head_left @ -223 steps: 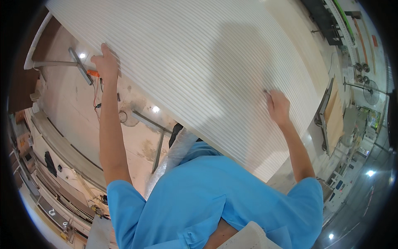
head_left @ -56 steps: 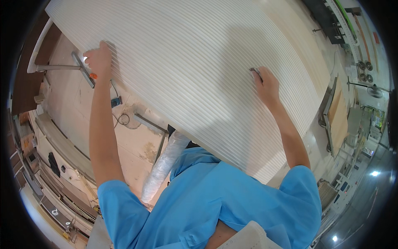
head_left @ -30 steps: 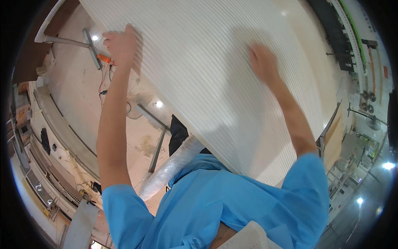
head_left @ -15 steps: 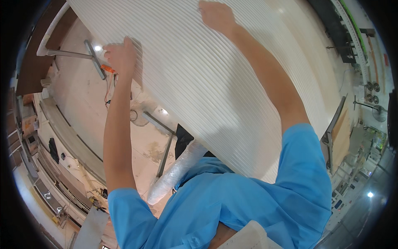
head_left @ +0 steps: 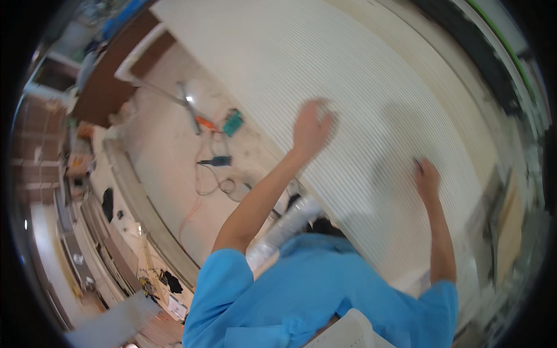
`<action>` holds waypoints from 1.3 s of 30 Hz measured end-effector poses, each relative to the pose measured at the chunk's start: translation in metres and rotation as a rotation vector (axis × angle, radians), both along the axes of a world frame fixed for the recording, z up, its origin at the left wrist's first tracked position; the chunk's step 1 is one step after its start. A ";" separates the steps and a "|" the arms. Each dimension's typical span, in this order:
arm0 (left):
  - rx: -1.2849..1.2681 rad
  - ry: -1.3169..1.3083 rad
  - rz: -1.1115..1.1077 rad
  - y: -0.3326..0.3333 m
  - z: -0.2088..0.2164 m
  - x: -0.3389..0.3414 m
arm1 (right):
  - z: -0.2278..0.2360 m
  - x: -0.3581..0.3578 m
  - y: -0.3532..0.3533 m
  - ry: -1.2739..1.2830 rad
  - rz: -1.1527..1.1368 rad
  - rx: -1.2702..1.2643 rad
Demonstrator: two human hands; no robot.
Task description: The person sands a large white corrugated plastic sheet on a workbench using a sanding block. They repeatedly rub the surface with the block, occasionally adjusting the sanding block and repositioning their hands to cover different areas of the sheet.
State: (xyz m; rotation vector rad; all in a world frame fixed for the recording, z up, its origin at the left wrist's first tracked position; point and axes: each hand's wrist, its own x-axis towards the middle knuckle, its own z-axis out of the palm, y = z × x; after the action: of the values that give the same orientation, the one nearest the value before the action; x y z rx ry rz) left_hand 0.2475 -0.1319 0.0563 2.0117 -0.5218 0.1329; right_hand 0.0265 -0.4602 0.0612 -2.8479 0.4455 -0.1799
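Observation:
A large white panel (head_left: 348,139) with fine parallel ribs lies slantwise in front of me. Over its left part is my left hand (head_left: 313,130), smeared by motion, with thumb and fingers apart and nothing visible in it. Farther right, my right hand (head_left: 428,178) is over the panel with its fingers closed. A small dark thing (head_left: 418,163) pokes out at its fingertips, too blurred to name. Whether either hand touches the panel, I cannot tell.
A roll wrapped in clear plastic (head_left: 284,231) lies by my waist. Left of the panel, on the floor, are a green tool (head_left: 232,122), a dark blue tool (head_left: 216,161), cables and an orange thing (head_left: 205,123). Long boards (head_left: 148,203) line the left side.
My left hand has left the panel's left edge and moved right, over the ribs. The right hand has come from the far part nearer to me and now holds something dark. The view has shifted.

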 end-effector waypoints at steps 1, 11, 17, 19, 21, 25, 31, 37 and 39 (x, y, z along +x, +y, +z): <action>0.035 0.184 -0.208 -0.027 0.002 -0.044 | 0.002 0.004 0.013 -0.084 -0.054 0.153; -0.314 1.047 -0.570 -0.077 0.029 -0.177 | 0.045 -0.021 0.121 -0.459 -0.339 0.867; -0.419 1.503 -0.550 -0.069 0.025 -0.160 | 0.074 -0.053 0.107 -0.377 0.187 0.106; -0.398 1.629 -0.568 -0.067 0.023 -0.150 | 0.080 -0.054 0.104 -0.314 0.276 0.035; -0.345 1.690 -0.609 -0.066 0.025 -0.142 | 0.081 -0.052 0.106 -0.141 0.398 0.002; -0.202 1.590 -0.715 -0.065 0.032 -0.131 | 0.070 -0.039 0.110 -0.132 0.291 0.258; -0.191 0.787 -0.405 -0.001 0.023 -0.042 | 0.047 0.005 0.062 -0.372 0.003 0.214; 0.269 0.069 0.455 0.145 -0.007 0.155 | 0.026 0.020 0.024 -0.358 -0.092 0.117; 0.441 0.077 0.670 0.175 -0.020 0.198 | 0.020 0.018 0.027 -0.332 -0.104 0.185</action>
State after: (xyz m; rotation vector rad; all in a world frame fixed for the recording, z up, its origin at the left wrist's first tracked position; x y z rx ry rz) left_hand 0.4459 0.0430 0.0364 2.5464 0.2144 0.3700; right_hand 0.0443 -0.4331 0.0813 -2.5494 0.5088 -0.5874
